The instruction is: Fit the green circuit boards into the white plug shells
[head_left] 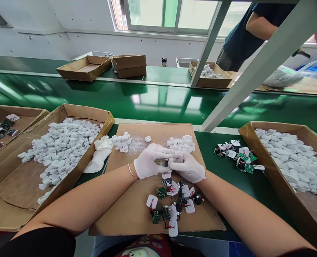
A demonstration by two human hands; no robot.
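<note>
Both hands wear white gloves and meet over a cardboard sheet (137, 200). My left hand (149, 161) and my right hand (188, 167) are closed together on one small circuit-board part (166, 163) with a white plate hanging below it. Just below the hands lies a pile of green circuit boards with white plates and red wires (173, 203). Two small heaps of white plastic shells sit on the sheet, one heap (121, 141) behind my left hand, the other (181, 143) behind my right hand.
A cardboard tray of white shells (60, 148) stands at left, with crumpled white gloves (99, 155) beside it. Another box of shells (292, 159) stands at right, with more boards (237, 155) next to it. A green conveyor belt (158, 100) runs behind; a person (244, 34) stands beyond it.
</note>
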